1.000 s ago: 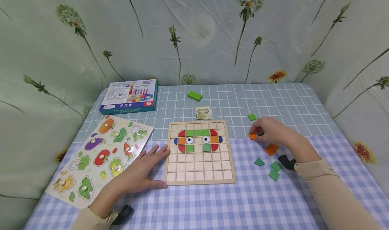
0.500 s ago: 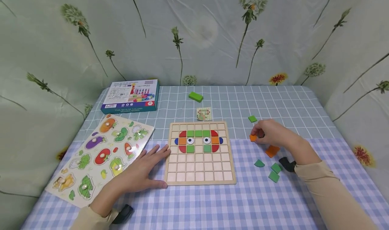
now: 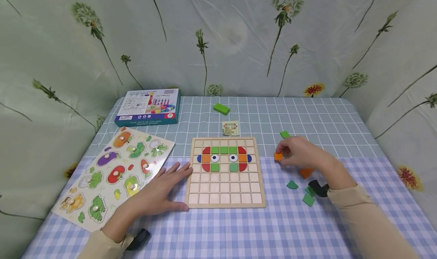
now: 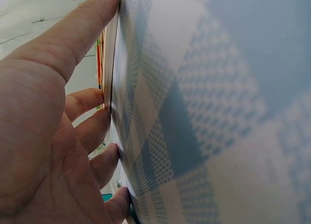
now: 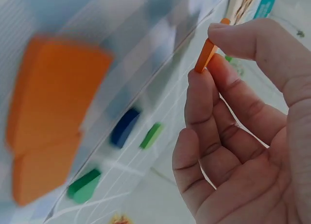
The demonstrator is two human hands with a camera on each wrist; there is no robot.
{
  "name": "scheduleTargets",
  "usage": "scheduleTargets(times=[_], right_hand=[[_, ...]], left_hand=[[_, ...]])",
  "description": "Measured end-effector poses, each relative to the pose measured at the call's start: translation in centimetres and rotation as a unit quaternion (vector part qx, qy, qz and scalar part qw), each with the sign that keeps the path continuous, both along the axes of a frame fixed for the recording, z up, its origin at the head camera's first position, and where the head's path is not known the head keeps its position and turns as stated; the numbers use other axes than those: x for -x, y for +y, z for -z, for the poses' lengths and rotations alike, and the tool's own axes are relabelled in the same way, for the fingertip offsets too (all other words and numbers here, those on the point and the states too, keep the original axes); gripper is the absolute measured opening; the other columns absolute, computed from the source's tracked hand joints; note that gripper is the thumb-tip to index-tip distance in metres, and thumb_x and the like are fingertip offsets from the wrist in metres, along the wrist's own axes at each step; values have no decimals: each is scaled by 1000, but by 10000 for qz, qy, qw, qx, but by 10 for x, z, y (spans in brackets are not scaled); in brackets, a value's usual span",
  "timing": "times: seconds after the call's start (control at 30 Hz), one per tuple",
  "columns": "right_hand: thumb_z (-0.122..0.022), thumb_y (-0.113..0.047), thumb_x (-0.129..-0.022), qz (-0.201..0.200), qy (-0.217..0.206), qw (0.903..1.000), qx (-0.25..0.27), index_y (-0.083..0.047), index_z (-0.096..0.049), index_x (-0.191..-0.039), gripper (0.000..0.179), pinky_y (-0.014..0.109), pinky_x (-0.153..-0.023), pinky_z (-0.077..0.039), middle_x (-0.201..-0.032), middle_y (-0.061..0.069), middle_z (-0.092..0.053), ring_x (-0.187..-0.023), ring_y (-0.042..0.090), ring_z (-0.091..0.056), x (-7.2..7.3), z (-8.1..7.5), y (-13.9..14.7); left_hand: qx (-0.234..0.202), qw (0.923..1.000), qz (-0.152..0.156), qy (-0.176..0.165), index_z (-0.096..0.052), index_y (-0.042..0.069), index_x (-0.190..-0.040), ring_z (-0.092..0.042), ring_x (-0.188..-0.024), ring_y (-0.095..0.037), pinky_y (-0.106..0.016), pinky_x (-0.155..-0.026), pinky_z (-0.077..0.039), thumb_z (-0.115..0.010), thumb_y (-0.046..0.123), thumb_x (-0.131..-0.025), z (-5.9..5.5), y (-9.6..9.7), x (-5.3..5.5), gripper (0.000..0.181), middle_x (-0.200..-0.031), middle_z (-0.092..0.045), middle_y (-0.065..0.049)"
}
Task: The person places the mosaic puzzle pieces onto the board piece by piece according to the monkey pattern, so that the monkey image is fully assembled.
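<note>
My right hand (image 3: 300, 152) pinches a small orange tile (image 3: 278, 157) between thumb and fingertips, to the right of the wooden grid board (image 3: 225, 196). In the right wrist view the orange tile (image 5: 206, 54) is seen edge-on, off the cloth. Red, green, orange and blue pieces and two eye tiles form a face-like pattern in the board's upper rows. My left hand (image 3: 158, 192) lies with fingers spread at the board's left edge, its thumb by the lower left corner. In the left wrist view the fingertips (image 4: 111, 161) touch down along the cloth and board edge.
Orange pieces (image 3: 306, 172) and several green pieces (image 3: 308, 199) lie below my right hand; a green tile (image 3: 285, 134) lies beyond it. Behind the board are a picture card (image 3: 231, 128) and a green block (image 3: 221, 108). A vegetable puzzle (image 3: 112, 190) and a box (image 3: 147, 107) stand left.
My right hand has lifted the orange tile and shifted slightly left toward the board with it. The left hand stays in place; the head view has shifted a little.
</note>
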State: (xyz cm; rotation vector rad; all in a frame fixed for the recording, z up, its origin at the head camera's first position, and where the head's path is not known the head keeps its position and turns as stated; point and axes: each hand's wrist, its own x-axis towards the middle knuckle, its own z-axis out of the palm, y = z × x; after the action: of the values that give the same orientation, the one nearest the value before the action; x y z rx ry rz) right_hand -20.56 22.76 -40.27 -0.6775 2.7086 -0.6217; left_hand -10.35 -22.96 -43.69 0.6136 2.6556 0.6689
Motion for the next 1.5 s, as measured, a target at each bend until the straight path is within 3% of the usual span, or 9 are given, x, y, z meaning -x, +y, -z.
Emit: scheduleTargets(times=[0.3,0.7,0.83,1.07,1.5], right_hand=[[-82,-8,-85,-551,232,9975,368,-6,-77,-100,16,26,-74,-58,-95,2,-73,-82,13,-62,-12,-5,-40],[-81,-8,-83,-1255,496,9883,716,-5,-78,-98,15,19,-69,-51,-87,0,-68,-77,9,-56,-28,-3,-105],[-81,-9,-86,-1483,404,9858,680,-5,-79,-100,14,18,-69,-48,-85,-1,-67,-75,6,-53,-29,0,-121],[-81,-9,-91,-1520,83,9868,548,-4,-80,-104,14,18,-70,-49,-90,1,-69,-78,8,-54,-31,5,-138],[-81,-9,-91,-1615,118,9864,281,-7,-82,-104,14,19,-74,-53,-99,2,-73,-84,11,-57,-34,6,-146]], left_hand=[[9,10000,10,10,-40,26,-168,-18,-168,-39,-76,-130,-8,-88,63,-80,0,0,1,106,-179,-29,2],[35,10000,48,68,-40,25,-167,-19,-168,-40,-77,-130,-10,-88,62,-80,0,-1,1,106,-179,-29,1],[10,10000,53,58,-40,25,-167,-19,-168,-40,-77,-130,-10,-88,61,-80,0,-1,1,106,-179,-29,1],[27,10000,39,44,-41,25,-167,-19,-168,-40,-76,-130,-10,-88,61,-80,1,-1,0,106,-179,-29,1],[44,10000,31,40,-40,26,-167,-18,-168,-39,-76,-130,-10,-87,64,-80,2,-1,1,106,-179,-29,2]])
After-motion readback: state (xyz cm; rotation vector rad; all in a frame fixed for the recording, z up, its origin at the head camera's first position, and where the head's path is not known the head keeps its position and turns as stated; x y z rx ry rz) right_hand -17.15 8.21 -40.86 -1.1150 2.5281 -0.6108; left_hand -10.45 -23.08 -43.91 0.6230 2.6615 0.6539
